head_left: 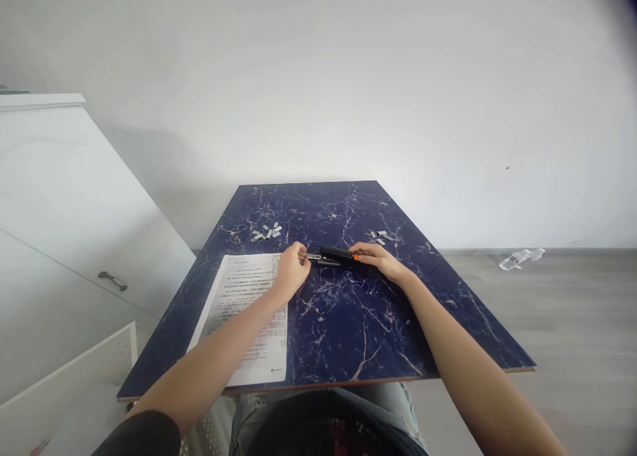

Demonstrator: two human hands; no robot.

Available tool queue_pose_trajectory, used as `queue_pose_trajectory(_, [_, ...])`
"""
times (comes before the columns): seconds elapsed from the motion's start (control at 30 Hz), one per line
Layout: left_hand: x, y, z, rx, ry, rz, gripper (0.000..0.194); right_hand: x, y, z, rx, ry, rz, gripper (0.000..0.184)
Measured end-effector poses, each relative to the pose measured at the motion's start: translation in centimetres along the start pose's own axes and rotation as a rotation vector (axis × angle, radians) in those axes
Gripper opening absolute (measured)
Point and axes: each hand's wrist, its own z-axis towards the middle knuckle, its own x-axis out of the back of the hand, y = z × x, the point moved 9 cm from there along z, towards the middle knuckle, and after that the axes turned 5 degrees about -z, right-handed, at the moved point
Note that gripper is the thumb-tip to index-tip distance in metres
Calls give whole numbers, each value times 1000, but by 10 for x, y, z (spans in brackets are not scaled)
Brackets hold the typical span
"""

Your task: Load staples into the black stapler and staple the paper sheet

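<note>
A black stapler [334, 254] with an orange part lies on the dark blue marbled table [348, 323], with its metal front end pointing left. My right hand [379, 259] grips its right end, fingers closed round it. At the metal front end, the closed fingers of my left hand [291, 269] pinch the tip. A printed sheet of paper [249, 316] lies under my left forearm. Staple strips lie in two small heaps: one pile [266, 231] behind my left hand, another [381, 235] just behind my right hand.
A white cabinet [60, 243] with a dark handle stands to the left of the table. An empty plastic bottle [521, 258] lies on the grey floor at the right. A white wall is behind the table.
</note>
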Motion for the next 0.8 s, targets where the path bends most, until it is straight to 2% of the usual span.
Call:
queue_pose_trajectory(0.2, [-22,11,-11,28,-105,-228,19,-1,1,-1,5,-14,44,37])
queue_pose_trajectory(0.33, [-26,4,-11,98,-108,-334,23,3,3,0,-16,17,69,32])
queue_pose_trajectory(0.8, [-25,-3,-7,91,-119,-303,22,3,1,1,-39,22,64,30])
